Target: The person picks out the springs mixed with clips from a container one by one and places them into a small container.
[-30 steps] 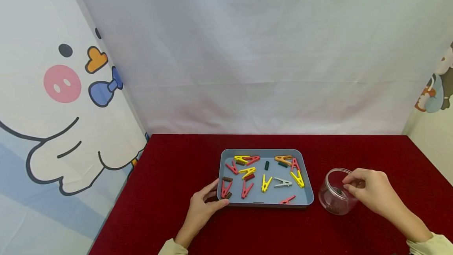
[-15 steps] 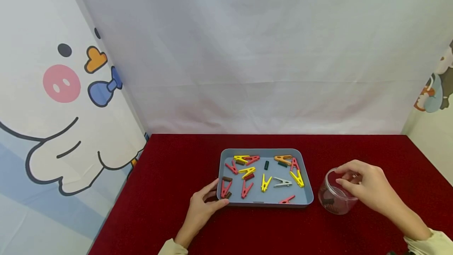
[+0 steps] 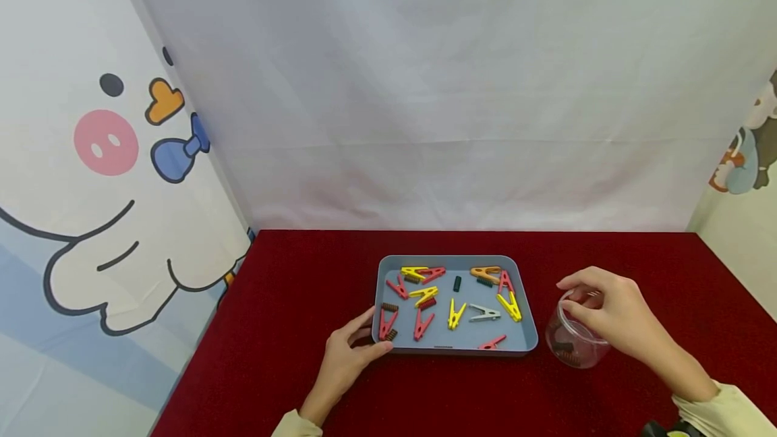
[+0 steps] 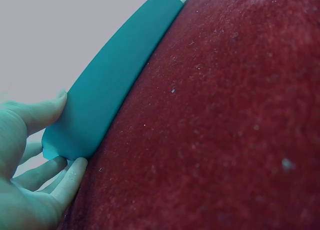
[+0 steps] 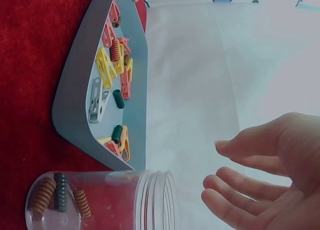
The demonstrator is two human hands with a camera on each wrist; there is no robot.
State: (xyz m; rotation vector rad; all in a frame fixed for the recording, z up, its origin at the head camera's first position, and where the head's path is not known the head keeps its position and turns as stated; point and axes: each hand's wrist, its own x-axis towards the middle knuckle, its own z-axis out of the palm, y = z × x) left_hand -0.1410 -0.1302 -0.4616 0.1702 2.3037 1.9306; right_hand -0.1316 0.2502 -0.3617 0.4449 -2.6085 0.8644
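Note:
In the head view, my left hand (image 3: 347, 356) grips the near left corner of a shallow blue-grey tray (image 3: 443, 351), thumb at the rim and fingers against the side. Clothespins in red, yellow, orange and grey lie in the tray, such as a yellow clothespin (image 3: 456, 314). Among them are small coiled springs, including a dark green spring (image 5: 118, 98). My right hand (image 3: 613, 309) hovers over the mouth of a clear plastic jar (image 3: 579, 349). In the right wrist view its fingers are loosely bent and hold nothing. Two brown springs and a green spring (image 5: 60, 191) lie in the jar.
Tray and jar stand on a table with a dark red cloth (image 3: 303, 275). A white curtain (image 3: 461, 120) hangs behind the table. At the left is a panel with a cartoon figure (image 3: 109, 140).
My right hand has let go of a dark spring, which now lies in the jar, and has risen slightly and shifted left. The left hand and tray have stayed in place.

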